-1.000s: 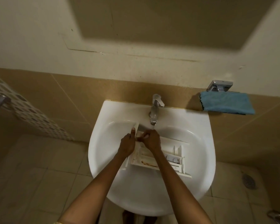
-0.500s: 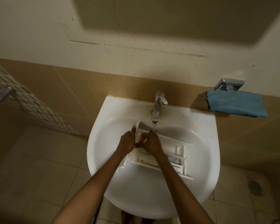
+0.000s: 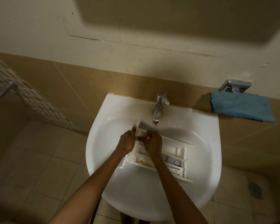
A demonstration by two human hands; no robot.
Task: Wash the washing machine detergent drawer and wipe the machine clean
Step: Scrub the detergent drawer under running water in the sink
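The drawer (image 3: 168,160) lies in the sink (image 3: 208,143), stretched across the bowl from just left of the tap (image 3: 158,109) down toward the right rim, its open compartments facing up at you. Brown stains mark the bottom of the near left compartment, and a pale blue-grey insert sits in the small compartment at the right end. Your left hand (image 3: 126,141) grips the drawer's left end, fingers wrapped round the front panel and thumb laid straight along it toward the back of the bowl. Your right hand (image 3: 152,143) is over the far left compartment, just below the spout, with its fingers curled tight and the thumb against them. I cannot tell whether it pinches anything or only presses on the plastic. Your two hands are almost touching. Both forearms reach in from the bottom edge over the sink's near rim. On the wall to the right of the sink a blue cloth (image 3: 242,107) hangs folded over a chrome holder (image 3: 234,86), well apart from the drawer. A round drain (image 3: 254,188) sits in the tiled floor at the lower right.
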